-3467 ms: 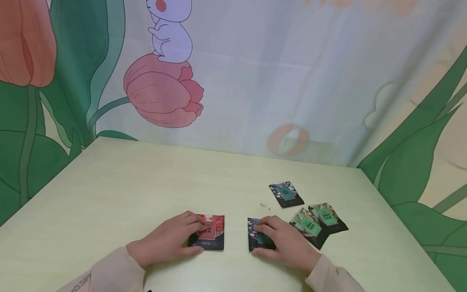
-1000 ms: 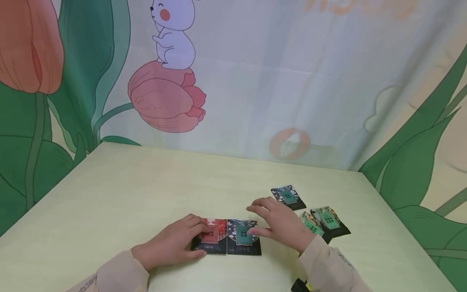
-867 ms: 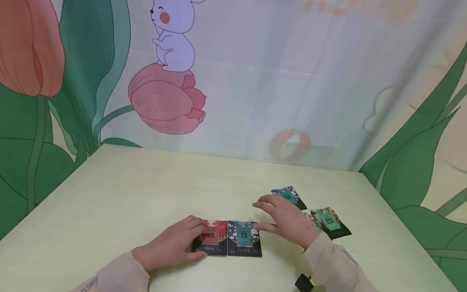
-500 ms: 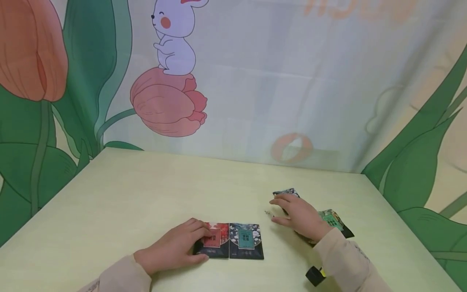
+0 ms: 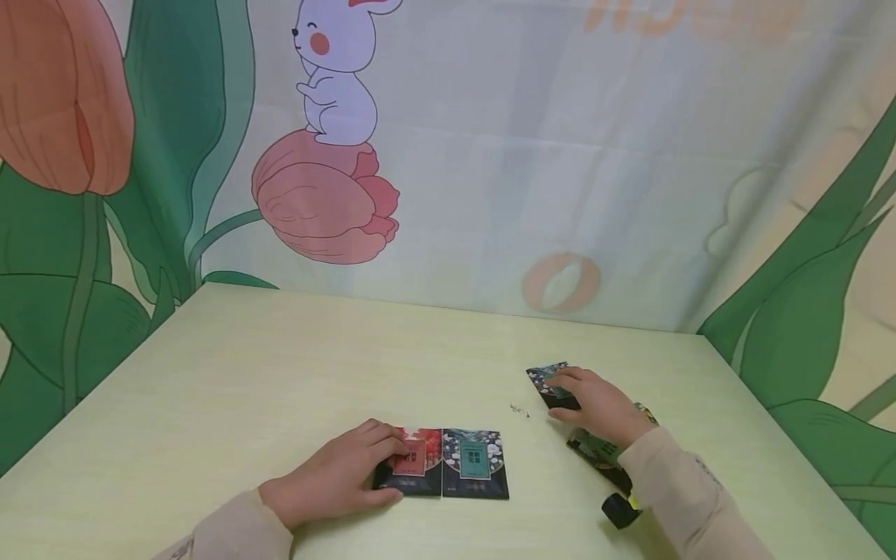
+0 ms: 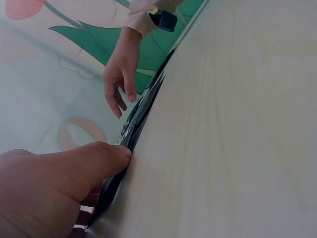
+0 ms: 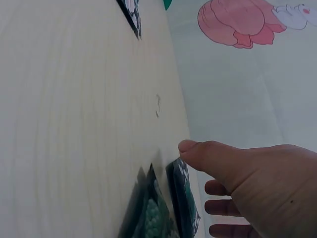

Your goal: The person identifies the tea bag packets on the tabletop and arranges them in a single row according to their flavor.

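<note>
- the desk (image 5: 280, 373) carried everything i could see being handled.
- the left hand (image 5: 339, 470) lay on a red packet (image 5: 432, 443), its fingers loosely together; the right hand (image 5: 602, 404) kept thumb and fingers apart over the far flowered packet (image 5: 541, 381), contact unclear.
- that packet looked light, soft and slick, probably best pinched by an edge.
- beside the red one lay the near flowered packet (image 5: 475, 464).
- its teal label (image 5: 475, 459) bore dark characters, too small to read.
</note>
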`<state>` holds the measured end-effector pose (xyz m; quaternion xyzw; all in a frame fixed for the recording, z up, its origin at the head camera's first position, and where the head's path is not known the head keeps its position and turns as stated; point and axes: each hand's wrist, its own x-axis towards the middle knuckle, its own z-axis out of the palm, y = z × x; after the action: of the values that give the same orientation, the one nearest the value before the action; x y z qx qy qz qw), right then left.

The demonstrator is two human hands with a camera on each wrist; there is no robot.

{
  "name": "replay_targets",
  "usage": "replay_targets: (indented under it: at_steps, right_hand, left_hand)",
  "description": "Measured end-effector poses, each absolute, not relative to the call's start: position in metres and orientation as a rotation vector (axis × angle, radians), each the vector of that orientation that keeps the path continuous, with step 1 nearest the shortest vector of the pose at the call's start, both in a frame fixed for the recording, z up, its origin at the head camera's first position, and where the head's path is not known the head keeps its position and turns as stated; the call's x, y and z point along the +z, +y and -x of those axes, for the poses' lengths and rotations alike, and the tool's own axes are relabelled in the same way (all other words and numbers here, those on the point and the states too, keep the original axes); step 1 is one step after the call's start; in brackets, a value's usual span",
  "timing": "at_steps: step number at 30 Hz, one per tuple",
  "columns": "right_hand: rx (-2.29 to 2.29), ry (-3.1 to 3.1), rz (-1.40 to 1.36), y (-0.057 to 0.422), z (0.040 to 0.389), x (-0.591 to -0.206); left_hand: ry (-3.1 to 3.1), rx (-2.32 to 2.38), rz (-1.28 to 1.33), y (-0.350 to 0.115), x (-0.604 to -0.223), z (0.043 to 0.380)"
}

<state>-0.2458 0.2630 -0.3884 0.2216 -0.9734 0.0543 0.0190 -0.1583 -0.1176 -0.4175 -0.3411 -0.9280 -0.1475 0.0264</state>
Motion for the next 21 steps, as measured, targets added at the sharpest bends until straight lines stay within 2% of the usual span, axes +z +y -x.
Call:
replay_targets:
  at_steps: [21]
  right_hand:
    - [0.288, -3.168, -0.736, 0.2713, 0.2568, -0.3889]
  left_hand:
    - [-2.881, -0.458, 1.049, -0.1181, -0.4195, 0.1592]
